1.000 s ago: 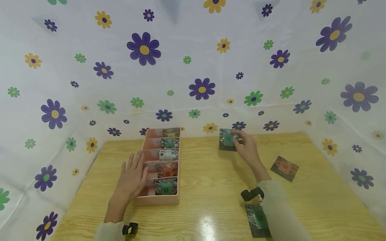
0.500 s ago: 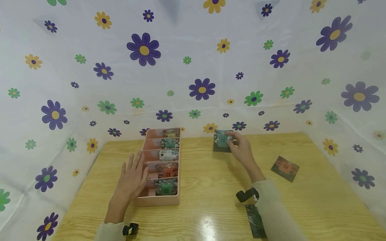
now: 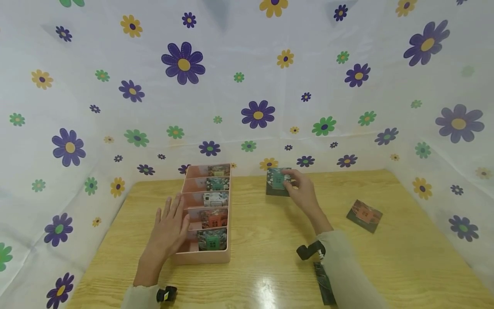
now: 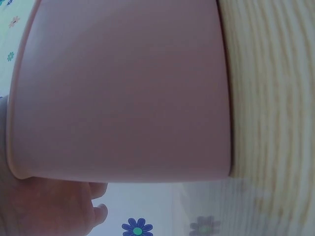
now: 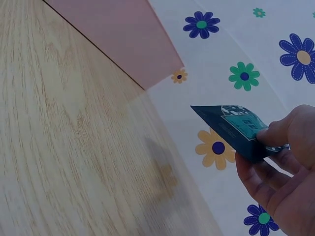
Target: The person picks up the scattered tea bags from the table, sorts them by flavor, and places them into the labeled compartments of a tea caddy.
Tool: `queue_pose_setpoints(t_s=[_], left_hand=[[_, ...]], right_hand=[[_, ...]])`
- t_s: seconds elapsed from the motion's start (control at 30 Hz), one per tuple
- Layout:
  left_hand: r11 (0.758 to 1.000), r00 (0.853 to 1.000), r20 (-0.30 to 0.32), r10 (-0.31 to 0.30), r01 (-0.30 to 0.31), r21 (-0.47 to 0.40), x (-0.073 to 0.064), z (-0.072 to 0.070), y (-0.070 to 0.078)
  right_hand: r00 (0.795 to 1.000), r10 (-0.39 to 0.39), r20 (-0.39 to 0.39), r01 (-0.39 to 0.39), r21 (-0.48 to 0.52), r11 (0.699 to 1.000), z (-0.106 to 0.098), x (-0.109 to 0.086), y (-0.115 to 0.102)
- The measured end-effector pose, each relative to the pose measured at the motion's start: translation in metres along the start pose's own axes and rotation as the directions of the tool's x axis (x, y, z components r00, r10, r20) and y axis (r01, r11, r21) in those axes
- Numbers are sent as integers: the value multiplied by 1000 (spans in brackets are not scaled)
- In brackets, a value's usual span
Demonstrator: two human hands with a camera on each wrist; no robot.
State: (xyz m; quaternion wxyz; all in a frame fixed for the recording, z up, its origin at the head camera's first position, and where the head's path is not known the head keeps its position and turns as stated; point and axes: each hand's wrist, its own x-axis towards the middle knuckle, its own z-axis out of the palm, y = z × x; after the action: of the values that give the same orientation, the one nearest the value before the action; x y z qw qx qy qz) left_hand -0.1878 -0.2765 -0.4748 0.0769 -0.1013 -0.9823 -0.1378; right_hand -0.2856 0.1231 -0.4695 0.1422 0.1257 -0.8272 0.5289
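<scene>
My right hand (image 3: 305, 195) pinches a flat sachet (image 3: 275, 184) with a teal label between thumb and fingers, above the back of the table. In the right wrist view the dark sachet (image 5: 231, 130) tilts away from the fingertips. To the left stands a pink divided box (image 3: 202, 257). My left hand (image 3: 166, 231) lies along its left side with fingers extended, touching the rim. Its compartments hold a yellowish sachet (image 3: 218, 171), a teal one, a white sachet (image 3: 216, 199), a red sachet (image 3: 214, 218) and a green sachet (image 3: 212, 240). The box wall (image 4: 123, 98) fills most of the left wrist view.
An orange-red sachet (image 3: 365, 216) lies on the wooden table (image 3: 266, 240) at the right. Nearer the front, a dark sachet (image 3: 324, 283) is partly covered by the right sleeve (image 3: 347, 270). A flower-patterned white sheet (image 3: 231, 51) encloses the table's back and sides.
My right hand has moved left toward the box with the teal-labelled sachet. The right sleeve now covers more of the front sachet. My left hand has stayed on the box.
</scene>
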Motion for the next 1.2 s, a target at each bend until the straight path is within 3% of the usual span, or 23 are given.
queue_pose_setpoints(t_s=[0.37, 0.93, 1.2], left_hand=[[1000, 1000, 5, -3, 3, -17, 0, 0, -1], [1000, 1000, 4, 7, -7, -2, 2, 1, -3], [1000, 1000, -8, 13, -13, -4, 1, 2, -2]], right_hand=[[998, -63, 4, 63, 6, 998, 12, 5, -3], [999, -19, 39, 16, 87, 996, 25, 11, -18], [995, -94, 20, 92, 84, 992, 34, 17, -20]])
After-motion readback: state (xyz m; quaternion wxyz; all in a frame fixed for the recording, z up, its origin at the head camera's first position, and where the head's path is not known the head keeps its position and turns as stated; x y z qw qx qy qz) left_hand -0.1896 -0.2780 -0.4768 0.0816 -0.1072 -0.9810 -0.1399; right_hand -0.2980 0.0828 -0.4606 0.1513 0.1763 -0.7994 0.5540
